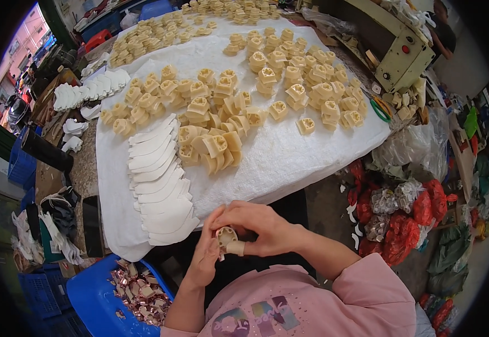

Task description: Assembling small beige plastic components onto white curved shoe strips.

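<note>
In front of my chest, close to the table's near edge, both hands hold a small cream plastic part [226, 236] with a round, ribbed opening turned upward. My left hand [201, 259] is closed along its left side. From the right, my right hand [261, 226] grips it with curled fingers, the thumb beside a stubby lower end. A bit of shiny red shows at the part's left edge. Just beyond my hands, an overlapping row of white curved pieces [160, 185] lies on the white-covered table [267, 174]. Stacks of similar cream parts [216, 143] stand behind it.
A blue tub [90, 297] of shiny pinkish pieces [140, 289] sits low at left. More white pieces [92, 90] lie on a side surface. A machine [404, 59] with a red button stands far right. Red plastic bags [398, 238] crowd the floor at right.
</note>
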Tool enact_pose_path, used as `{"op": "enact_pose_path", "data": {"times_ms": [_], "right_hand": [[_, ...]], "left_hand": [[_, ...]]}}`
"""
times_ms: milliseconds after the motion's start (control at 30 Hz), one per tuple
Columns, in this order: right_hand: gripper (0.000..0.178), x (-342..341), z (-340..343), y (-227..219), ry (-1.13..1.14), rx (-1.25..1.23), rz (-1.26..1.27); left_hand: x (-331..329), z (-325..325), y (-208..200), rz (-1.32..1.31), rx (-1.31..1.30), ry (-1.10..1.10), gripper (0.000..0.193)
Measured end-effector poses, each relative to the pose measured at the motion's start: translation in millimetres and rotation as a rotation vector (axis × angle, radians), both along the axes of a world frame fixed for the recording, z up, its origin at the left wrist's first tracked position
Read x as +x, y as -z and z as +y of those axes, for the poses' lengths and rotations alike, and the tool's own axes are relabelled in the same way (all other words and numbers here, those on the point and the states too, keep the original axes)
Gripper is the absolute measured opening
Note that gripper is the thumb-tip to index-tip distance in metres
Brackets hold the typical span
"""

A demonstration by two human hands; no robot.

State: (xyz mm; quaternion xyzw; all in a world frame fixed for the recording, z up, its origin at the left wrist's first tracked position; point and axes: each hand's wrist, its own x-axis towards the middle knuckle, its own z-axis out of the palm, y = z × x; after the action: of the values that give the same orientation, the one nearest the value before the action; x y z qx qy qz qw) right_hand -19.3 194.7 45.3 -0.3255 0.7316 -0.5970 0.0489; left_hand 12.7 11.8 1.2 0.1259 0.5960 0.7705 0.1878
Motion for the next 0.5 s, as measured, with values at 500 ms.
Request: {"op": "enact_pose_path", "data": {"times_ms": [500], "right_hand": [[0.025, -0.3, -5.3, 24.8, -0.09, -0.315, -0.628]], "left_hand": [[10.6, 26.3, -0.1, 0.039, 0.157, -0.156, 0.066]]}}
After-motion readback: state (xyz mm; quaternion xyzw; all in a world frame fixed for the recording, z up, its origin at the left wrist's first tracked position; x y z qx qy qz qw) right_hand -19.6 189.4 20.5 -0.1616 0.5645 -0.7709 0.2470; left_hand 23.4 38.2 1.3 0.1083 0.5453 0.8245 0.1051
